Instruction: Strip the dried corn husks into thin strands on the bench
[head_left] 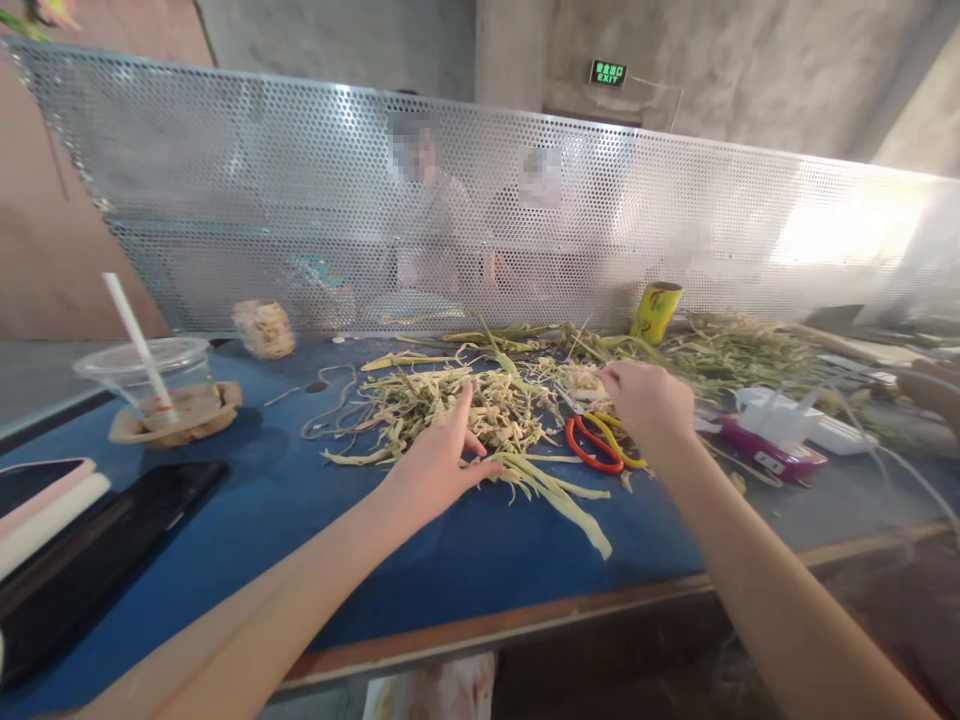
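A heap of dried, pale yellow-green plant pieces [510, 410] lies in the middle of the blue table. My left hand [439, 455] rests at its near left side, fingers spread and touching the heap, with nothing gripped. Long flat strips of leaf [559, 495] stick out toward me beside the thumb. Over on the right, my right hand [649, 395] has its fingers curled together above a smaller pile of bits [581, 378]; whatever they pinch is hidden. Just left of that wrist lie scissors [592, 445] with red and yellow handle loops, their blades partly covered by plant bits.
At left stand a lidded plastic cup with straw [150, 370] in a cardboard holder and a black phone [112, 560]. A yellow-green tube [656, 312], more dried stalks [735, 350] and a purple power strip [772, 450] with cables occupy the right. Behind runs a perforated metal screen [300, 200]; people sit beyond.
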